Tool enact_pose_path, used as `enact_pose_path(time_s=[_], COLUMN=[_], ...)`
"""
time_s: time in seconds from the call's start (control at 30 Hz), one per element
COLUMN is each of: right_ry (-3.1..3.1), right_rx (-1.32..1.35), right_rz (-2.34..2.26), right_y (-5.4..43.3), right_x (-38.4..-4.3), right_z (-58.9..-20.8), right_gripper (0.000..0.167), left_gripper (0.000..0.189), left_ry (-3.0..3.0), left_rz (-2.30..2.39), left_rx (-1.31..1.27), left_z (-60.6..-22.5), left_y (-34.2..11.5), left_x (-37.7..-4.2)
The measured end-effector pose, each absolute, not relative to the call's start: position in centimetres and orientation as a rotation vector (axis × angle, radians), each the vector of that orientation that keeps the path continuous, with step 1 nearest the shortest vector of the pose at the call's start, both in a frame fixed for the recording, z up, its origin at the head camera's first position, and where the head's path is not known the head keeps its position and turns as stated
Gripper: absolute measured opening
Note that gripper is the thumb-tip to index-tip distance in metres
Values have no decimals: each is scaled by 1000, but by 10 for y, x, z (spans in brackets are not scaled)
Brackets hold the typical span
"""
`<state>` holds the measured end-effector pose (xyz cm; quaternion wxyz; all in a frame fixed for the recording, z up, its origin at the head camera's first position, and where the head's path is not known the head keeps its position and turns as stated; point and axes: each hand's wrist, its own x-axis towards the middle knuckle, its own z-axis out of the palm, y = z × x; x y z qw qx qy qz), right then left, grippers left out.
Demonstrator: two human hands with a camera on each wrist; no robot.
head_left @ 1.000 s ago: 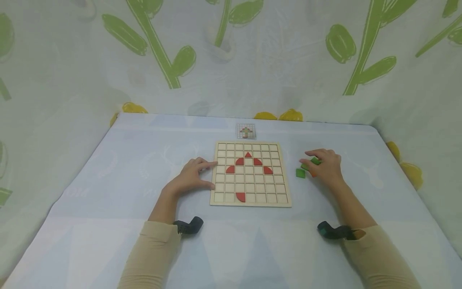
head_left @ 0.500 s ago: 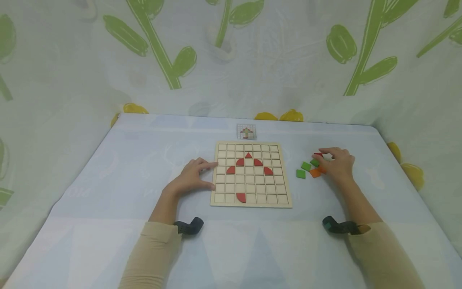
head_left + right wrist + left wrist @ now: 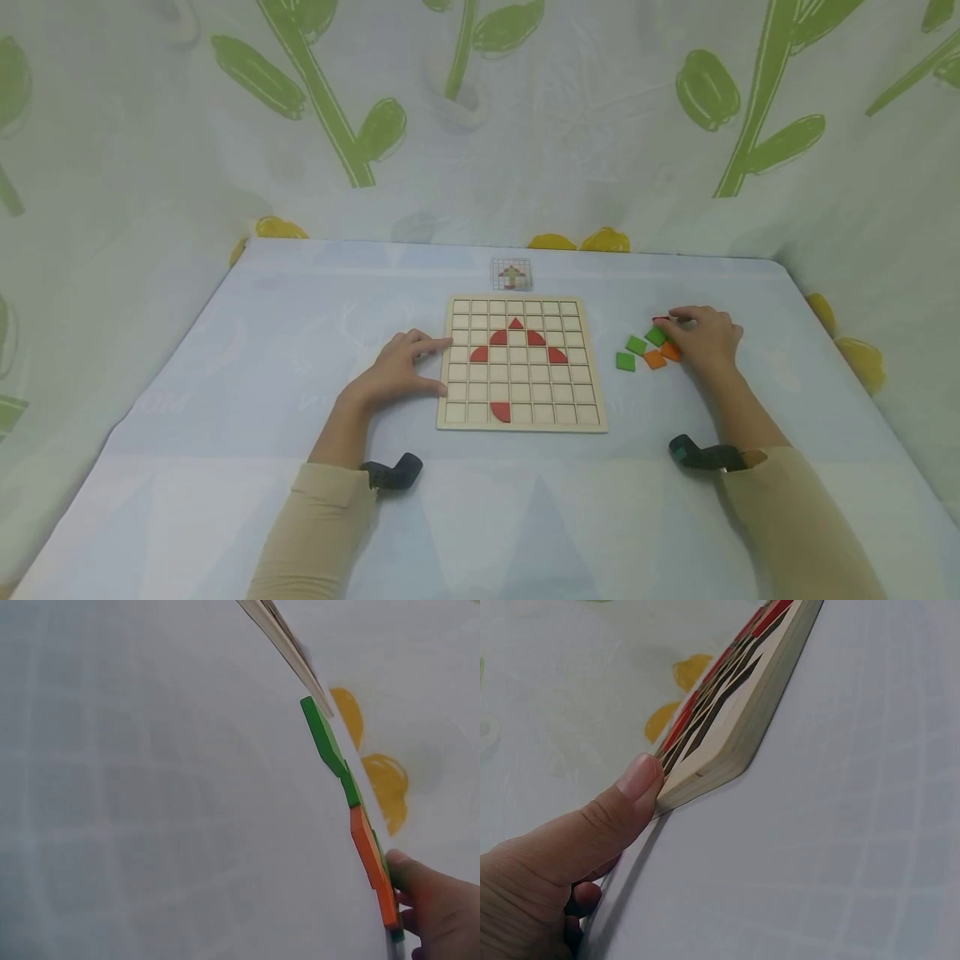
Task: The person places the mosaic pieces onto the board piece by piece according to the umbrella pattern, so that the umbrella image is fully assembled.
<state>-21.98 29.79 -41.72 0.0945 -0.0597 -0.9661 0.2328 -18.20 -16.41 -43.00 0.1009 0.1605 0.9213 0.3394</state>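
My left hand [image 3: 396, 367] touches the left edge of a wooden grid board [image 3: 444, 367], fingers and thumb spread apart along it. In the left wrist view the thumb [image 3: 622, 799] lies against the board's corner. Red pieces, among them a triangle [image 3: 516, 323] and quarter-rounds [image 3: 501, 412], sit in its cells. To the board's right, my right hand [image 3: 707, 340] pinches a small red piece [image 3: 660, 318], mostly hidden by the fingertips. Close beside it lie green square tiles [image 3: 636, 345] and orange square tiles [image 3: 655, 359]; the right wrist view shows the thumb right at a green tile.
A small picture card [image 3: 512, 273], printed with a red and green figure on a grid, lies behind the board. The white cloth-covered table [image 3: 517, 508] meets a leaf-patterned curtain [image 3: 570, 150] at the back. Black camera mounts [image 3: 395, 472] sit at both wrists.
My right hand has moved right and slightly back from over the green tiles to the red piece, uncovering green and orange tiles. The left hand and board stay in place.
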Motion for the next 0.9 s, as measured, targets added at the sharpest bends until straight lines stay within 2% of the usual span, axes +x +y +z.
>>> enact_pose_path(time_s=[0.47, 0.7, 0.9], right_ry=[-2946, -2961, -2926], right_rx=[-113, -193, -202], right_rz=[736, 758, 795], right_y=[291, 288, 290], right_x=[-231, -237, -238], right_z=[-416, -418, -420], right_gripper=[43, 50, 50], left_gripper=[80, 80, 80], left_ry=[2720, 2727, 2733], left_rz=[1007, 998, 990], left_rx=[463, 468, 479], left_z=[-429, -431, -430], left_y=[-164, -165, -164], left_x=[-181, -182, -182])
